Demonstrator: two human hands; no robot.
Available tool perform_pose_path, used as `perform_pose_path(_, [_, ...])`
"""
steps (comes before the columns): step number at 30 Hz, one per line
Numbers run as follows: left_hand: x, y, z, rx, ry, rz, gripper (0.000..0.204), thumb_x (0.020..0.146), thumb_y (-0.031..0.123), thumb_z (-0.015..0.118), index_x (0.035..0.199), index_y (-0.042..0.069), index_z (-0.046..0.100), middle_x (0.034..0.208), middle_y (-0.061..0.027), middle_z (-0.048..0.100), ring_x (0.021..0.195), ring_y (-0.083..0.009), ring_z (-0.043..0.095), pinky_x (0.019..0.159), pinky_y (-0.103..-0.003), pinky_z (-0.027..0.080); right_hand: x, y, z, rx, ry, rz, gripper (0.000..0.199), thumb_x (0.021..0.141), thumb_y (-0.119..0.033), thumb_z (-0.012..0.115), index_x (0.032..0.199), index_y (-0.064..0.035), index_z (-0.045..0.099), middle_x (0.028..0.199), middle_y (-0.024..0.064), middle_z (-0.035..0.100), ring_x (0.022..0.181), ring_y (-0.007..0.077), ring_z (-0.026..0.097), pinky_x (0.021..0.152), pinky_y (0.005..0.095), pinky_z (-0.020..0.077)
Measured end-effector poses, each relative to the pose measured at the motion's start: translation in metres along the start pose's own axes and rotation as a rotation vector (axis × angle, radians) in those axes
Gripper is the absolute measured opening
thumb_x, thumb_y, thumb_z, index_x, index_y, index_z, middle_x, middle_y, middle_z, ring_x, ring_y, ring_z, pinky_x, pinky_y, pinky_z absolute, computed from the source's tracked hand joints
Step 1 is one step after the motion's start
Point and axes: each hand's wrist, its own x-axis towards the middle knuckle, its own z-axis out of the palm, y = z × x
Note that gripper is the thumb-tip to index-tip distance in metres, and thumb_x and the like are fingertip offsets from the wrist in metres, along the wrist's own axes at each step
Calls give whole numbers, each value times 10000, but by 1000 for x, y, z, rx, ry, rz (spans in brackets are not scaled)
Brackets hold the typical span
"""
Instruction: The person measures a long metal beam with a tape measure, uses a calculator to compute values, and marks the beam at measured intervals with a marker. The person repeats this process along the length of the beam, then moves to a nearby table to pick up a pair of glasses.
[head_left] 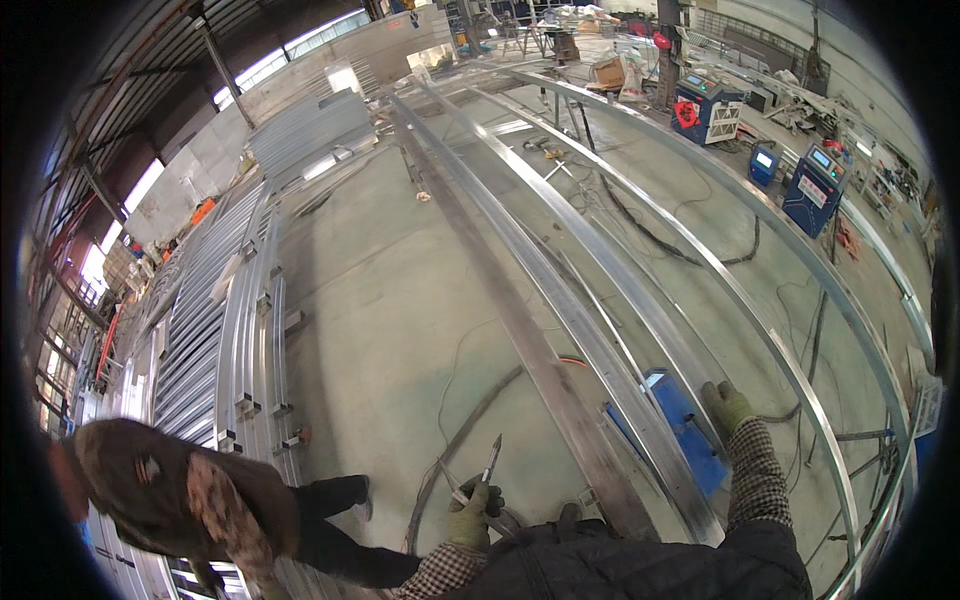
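My left hand [468,518], in a greenish work glove, is closed around a slim, pointed, pen-like tool [491,462] whose tip points up and away from me. A second light-coloured piece shows beside that hand, too small to name. Farther forward on the right, my gloved right hand [728,406] rests with bent fingers over a long silver metal beam [620,275]; its fingertips are partly hidden. Below that beam a blue flat-topped box [690,430] shows. Another silver channel beam [560,305] and a dark, rusty beam [520,335] run lengthwise between my hands.
At the left a co-worker [190,500] in a dark jacket bends near stacked metal profiles [215,330]. A dark hose [445,460] curves over the floor. Curved-looking metal rails [775,350] and cables lie to the right, with blue machines [815,190] behind them.
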Motion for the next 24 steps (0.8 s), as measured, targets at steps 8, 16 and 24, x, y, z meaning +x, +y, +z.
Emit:
perform_pose_path(8, [3,9,6,49,23,-34,319,1040,210,751,1268,0,673,956,-138,759,765,-224,726,651,-350,566,4,-34,21,-6,62,-169,872,1006,-668,568,1506,47,540,1407,346,653,1333,465,639,1141,490,495])
perform_pose_path(16, [29,24,-23,20,37,-52,344,1038,221,757,1292,17,646,963,-129,750,776,-224,722,651,-355,565,79,-122,46,-64,201,-90,845,1008,-695,537,1455,19,596,1339,305,704,1262,456,676,1086,502,526])
perform_pose_path(24, [119,70,-53,-53,9,-82,354,1028,217,754,1296,29,617,973,-124,735,801,-232,707,675,-354,551,86,-118,61,-69,344,22,781,1070,-673,391,1281,9,710,1250,307,728,1204,476,688,1060,538,514])
